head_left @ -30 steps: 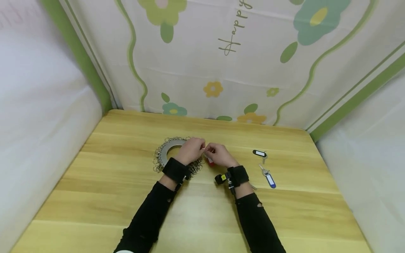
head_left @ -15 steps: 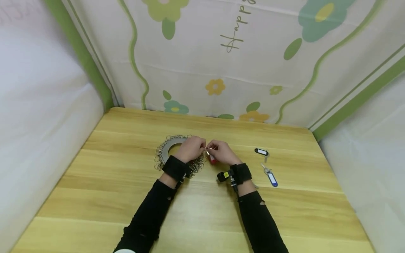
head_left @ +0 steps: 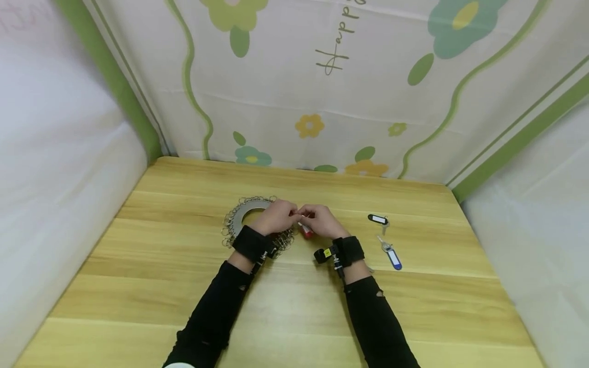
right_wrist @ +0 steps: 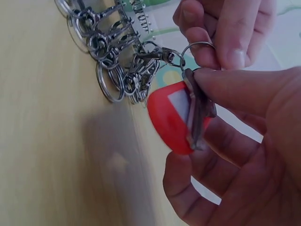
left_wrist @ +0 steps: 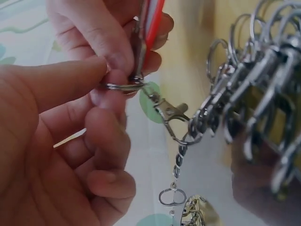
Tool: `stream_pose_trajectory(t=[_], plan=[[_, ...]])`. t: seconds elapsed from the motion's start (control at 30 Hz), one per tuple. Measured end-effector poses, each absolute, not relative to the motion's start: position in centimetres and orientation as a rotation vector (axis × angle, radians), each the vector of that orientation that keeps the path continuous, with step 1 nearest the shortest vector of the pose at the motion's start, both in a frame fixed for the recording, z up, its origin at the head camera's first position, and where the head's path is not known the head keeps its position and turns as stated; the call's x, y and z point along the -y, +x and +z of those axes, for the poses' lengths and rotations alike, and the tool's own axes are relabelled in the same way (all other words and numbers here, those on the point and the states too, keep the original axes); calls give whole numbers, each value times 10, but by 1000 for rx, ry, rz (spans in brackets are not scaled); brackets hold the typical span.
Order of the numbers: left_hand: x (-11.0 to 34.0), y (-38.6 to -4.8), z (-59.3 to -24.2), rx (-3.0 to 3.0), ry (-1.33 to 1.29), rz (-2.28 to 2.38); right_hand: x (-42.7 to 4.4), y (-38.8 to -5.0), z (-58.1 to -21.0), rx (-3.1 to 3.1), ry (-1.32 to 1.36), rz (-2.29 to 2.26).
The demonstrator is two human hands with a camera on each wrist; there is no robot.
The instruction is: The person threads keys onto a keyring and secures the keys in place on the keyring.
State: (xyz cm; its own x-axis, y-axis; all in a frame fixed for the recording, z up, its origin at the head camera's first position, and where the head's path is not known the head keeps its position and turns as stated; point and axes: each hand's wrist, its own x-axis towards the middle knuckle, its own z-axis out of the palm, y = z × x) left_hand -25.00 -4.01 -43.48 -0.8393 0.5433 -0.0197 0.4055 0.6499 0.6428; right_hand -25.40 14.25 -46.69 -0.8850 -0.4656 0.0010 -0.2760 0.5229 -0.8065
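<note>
My left hand (head_left: 276, 215) pinches a metal split ring (left_wrist: 123, 87) between thumb and forefinger. That ring hangs from a swivel clasp (left_wrist: 167, 112), one of several along the edge of a flat grey metal hoop (head_left: 238, 217) on the table. My right hand (head_left: 322, 222) pinches a key (right_wrist: 194, 115) and its red key tag (right_wrist: 164, 115) with the white label, right at the split ring. In the right wrist view the key's head touches the ring; whether it is threaded on cannot be told, since fingertips cover part of it.
Right of the hands on the wooden table (head_left: 276, 306) lie a key with a black tag (head_left: 378, 219) and a key with a blue tag (head_left: 393, 258). A metal tip shows beside the right wrist. A patterned cloth (head_left: 276, 102) stands behind the table.
The fingertips of both hands have come closer together around the split ring, and the gap seen half a second ago has narrowed. The hoop and the tagged keys on the table stay put.
</note>
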Motion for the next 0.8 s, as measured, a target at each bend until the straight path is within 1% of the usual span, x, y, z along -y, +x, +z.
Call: stream_pose_trajectory(t=[0.2,0.5,0.8], plan=[[44,-250,-432,-2603,815,926,-142,-254,-466,-2528,-578,-1291],[44,-251,-430,-2642,792,839,-143,-252,-463,-2464,-647,-1321],[48,-251,-433,-2620,826,841,-140,-252,-462,-2467,-668,-1259]])
